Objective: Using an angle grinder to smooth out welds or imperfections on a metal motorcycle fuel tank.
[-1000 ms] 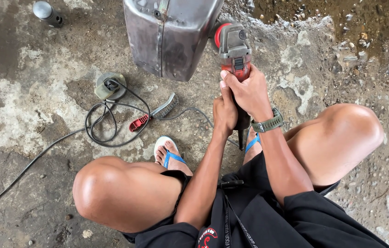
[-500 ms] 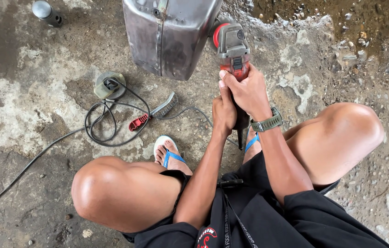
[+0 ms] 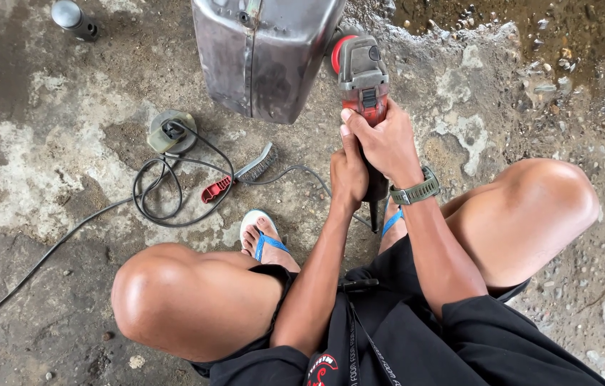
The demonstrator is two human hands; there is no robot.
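The metal tank (image 3: 263,53) stands on the floor (image 3: 45,179) at twelve o'clock. The angle grinder (image 3: 361,78) sits just at its three o'clock side, touching it, held from six o'clock by the right hand (image 3: 386,139) with the left hand (image 3: 349,175) below it. The wire brush (image 3: 239,175) and coiled cable (image 3: 170,189) lie at nine o'clock of the hands; the can (image 3: 72,18) is at eleven o'clock.

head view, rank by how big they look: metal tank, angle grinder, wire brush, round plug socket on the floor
1. metal tank, though cut off by the frame's top edge
2. angle grinder, partly hidden by both hands
3. wire brush
4. round plug socket; close to the brush, so unsure
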